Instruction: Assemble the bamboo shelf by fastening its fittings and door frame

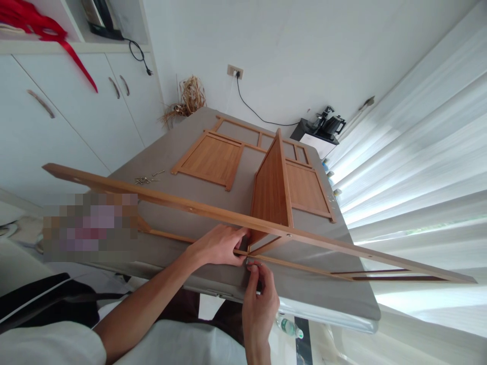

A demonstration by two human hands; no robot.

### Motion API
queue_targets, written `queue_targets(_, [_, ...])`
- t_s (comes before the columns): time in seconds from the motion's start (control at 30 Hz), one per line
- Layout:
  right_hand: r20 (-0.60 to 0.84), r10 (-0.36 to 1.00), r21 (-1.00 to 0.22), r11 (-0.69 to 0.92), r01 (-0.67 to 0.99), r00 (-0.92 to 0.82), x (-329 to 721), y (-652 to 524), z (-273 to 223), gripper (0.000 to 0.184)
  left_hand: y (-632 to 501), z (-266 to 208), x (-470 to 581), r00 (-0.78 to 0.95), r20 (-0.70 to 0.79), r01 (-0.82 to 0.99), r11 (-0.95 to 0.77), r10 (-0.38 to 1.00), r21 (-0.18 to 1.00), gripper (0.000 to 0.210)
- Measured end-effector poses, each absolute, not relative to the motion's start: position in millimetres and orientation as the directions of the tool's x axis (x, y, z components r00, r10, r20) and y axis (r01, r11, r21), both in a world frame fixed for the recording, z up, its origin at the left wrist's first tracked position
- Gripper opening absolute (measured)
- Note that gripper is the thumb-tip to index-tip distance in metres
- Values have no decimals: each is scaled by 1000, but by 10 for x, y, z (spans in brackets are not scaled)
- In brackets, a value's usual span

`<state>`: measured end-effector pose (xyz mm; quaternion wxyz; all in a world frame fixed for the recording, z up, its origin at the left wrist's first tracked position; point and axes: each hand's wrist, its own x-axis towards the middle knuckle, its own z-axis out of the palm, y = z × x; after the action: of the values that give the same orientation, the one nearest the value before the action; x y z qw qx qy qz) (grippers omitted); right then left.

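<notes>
A long wooden side frame (190, 204) stands on edge across the near part of the table. An upright wooden panel (271, 187) meets it at a right angle near the middle. My left hand (220, 245) is closed around the frame's lower rail (171, 234), close to where the panel joins. Just right of it, my right hand (261, 296) pinches a small shiny metal piece (250, 262) against the near side of that joint. The piece is mostly covered by my fingers, and I cannot tell its exact kind.
Two wooden panels (211, 158) (307, 186) and an openwork wooden frame (243, 131) lie flat on the grey table (175, 129). Loose screws (142, 180) form a pile at the left. A blurred patch hides the left corner. A plastic bottle (288, 326) lies below the front edge.
</notes>
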<state>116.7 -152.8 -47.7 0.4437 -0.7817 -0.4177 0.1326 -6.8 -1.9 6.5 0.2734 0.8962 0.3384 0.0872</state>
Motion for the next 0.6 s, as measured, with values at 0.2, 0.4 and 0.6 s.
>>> queue_targets(0.2, [72,768,-835,-303,460,637,1186,-1526,-430,40,-10,36,-74,762,3,545,-643,648,538,30])
queue_targets(0.4, [9,779,-883,-288,370,627,1250,-1480,-329,44,-5,1,-76,760,17,546,-652,650,526,29])
queue_targets(0.6, [-41,798,-905,-285,316,601,1285,-1485,-361,42,-5,-5,-74,757,18,554,-656,654,513,31])
